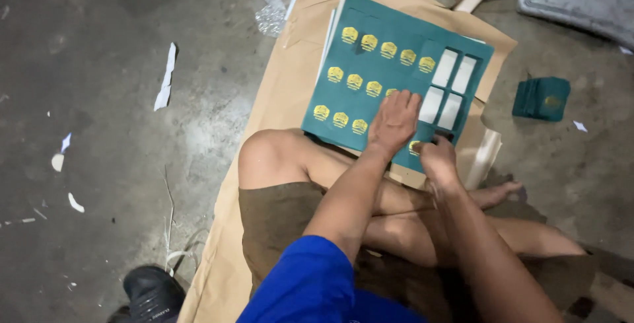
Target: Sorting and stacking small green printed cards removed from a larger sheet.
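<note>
Pressing flat at centre frame, the left hand (394, 119) lies open on a green sheet (380, 65). Right hand (436, 156) pinches its lower edge; eleven gold emblems and four cut-out windows show. One green stack (541, 98) sits at right.

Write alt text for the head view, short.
A person sitting cross-legged on brown cardboard presses the left hand flat on a teal die-cut sheet of gold emblems while the right hand picks at its near edge. A small stack of teal pieces lies on the concrete floor to the right.
</note>
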